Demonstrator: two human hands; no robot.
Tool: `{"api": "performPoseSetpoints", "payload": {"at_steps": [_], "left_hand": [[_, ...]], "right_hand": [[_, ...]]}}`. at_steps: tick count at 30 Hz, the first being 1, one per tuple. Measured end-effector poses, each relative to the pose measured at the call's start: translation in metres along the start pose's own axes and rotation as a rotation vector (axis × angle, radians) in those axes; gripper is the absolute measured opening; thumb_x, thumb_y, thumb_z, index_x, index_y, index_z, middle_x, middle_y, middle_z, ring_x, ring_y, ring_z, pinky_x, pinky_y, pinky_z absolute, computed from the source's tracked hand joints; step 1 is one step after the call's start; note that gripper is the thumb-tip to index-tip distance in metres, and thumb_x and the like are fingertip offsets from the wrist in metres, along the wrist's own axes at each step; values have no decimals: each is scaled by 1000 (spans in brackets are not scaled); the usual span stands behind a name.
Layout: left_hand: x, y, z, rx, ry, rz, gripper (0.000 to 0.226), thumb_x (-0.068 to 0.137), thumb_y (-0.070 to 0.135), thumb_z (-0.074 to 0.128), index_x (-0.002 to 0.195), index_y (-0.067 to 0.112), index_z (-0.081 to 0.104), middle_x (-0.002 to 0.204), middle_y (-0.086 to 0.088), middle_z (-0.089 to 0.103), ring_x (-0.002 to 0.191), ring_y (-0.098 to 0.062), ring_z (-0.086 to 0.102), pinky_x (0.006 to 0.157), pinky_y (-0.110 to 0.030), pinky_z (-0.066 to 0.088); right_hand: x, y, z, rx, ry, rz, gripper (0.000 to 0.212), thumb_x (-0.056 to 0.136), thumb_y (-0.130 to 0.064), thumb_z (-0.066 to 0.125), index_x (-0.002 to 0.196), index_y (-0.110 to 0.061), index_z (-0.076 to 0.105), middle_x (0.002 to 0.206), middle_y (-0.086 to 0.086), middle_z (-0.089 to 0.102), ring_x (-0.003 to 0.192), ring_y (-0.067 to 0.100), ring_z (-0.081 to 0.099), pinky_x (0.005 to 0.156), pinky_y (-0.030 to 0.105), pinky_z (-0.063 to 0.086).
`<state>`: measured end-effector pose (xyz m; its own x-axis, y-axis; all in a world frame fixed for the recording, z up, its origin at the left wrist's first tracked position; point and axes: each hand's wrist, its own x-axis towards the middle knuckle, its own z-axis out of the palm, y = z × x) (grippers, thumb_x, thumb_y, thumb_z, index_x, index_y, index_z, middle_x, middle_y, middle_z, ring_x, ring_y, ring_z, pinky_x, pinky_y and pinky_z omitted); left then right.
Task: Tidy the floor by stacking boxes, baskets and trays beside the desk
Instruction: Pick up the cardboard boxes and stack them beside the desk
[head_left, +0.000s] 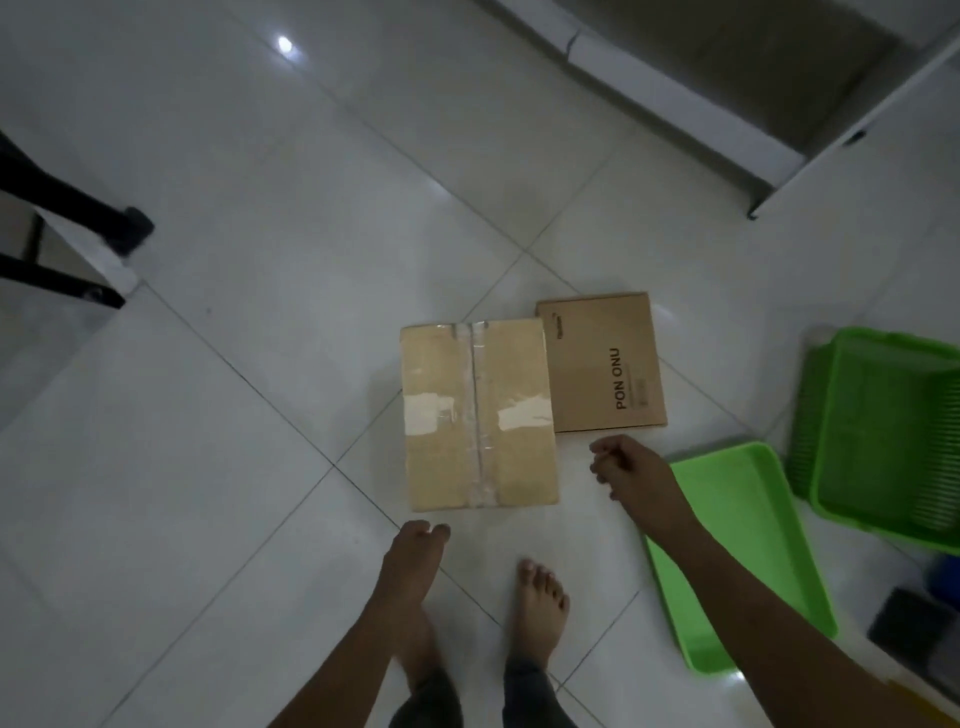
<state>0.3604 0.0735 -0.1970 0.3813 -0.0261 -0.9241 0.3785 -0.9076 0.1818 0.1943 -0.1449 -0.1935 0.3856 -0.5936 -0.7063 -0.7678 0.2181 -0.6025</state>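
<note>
On the white tiled floor (260, 415), 2 cardboard boxes lie side by side: a taped cardboard box (478, 415) and, touching its right edge, a thinner flat box printed "PON ONU" (605, 364). To the right sit a shallow green tray (727, 519) and, beyond it, a green slotted basket (883, 436). Nothing is stacked yet, so the tidying looks barely started.

The right hand (623, 467) hovers just beside the near right corner of the taped box, its fingers (600, 460) loosely curled and holding nothing, touching neither box. The left forearm enters at the bottom edge, but the left hand overlaps the left foot (410, 571) and blurs into it, so I cannot tell how its fingers lie. Both bare feet stand just short of the taped box.

Risks, as I judge them: the glossy tiles give little friction, so a 1-handed grab at a box corner could push the box away instead of lifting it. The tape seam looks worn, so the flaps might give if it is lifted from the top. Putting the larger box on the smaller flat one would leave the stack unsteady. The tray lies close to the right foot (540, 608), an easy thing to step on in this dim light.
</note>
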Motion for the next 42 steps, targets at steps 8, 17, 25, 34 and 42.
{"api": "performPoseSetpoints", "payload": {"at_steps": [8, 17, 25, 34, 42], "left_hand": [[91, -16, 48, -497, -41, -271, 61, 89, 46, 60, 134, 9, 43, 124, -10, 51, 108, -26, 56, 78, -39, 56], [138, -41, 40, -748, 144, -103, 26, 91, 31, 61, 108, 12, 54, 103, -6, 60, 98, -22, 60, 87, -43, 55], [187, -45, -37, -536, 504, 169, 49, 77, 0, 74, 119, 3, 49, 107, -8, 60, 92, -26, 63, 79, -34, 48], [245, -26, -131, -461, 662, 363, 39, 82, -4, 64, 119, 10, 61, 107, -8, 66, 95, -22, 63, 86, -31, 50], [246, -49, -144, -504, 398, 284, 41, 94, 37, 56, 133, 26, 50, 117, 0, 59, 99, -21, 59, 77, -33, 50]], "right_hand": [[77, 41, 74, -97, -117, 164, 50, 95, -23, 55, 142, -15, 41, 137, 8, 53, 120, 26, 53, 96, 34, 42], [79, 70, 103, -123, -220, 107, 56, 87, -11, 61, 140, -18, 46, 130, 1, 57, 95, 15, 63, 79, 27, 45], [107, 17, 115, -256, -261, -314, 34, 91, -9, 61, 112, -36, 57, 105, -9, 68, 93, 1, 64, 84, 19, 48], [197, -49, 136, -352, -55, -252, 63, 94, -32, 58, 149, -22, 30, 152, 2, 37, 137, 21, 37, 107, 34, 33], [191, -31, 174, -282, -259, -29, 65, 87, -59, 52, 142, -26, 41, 114, -1, 62, 98, 19, 63, 84, 37, 50]]}}
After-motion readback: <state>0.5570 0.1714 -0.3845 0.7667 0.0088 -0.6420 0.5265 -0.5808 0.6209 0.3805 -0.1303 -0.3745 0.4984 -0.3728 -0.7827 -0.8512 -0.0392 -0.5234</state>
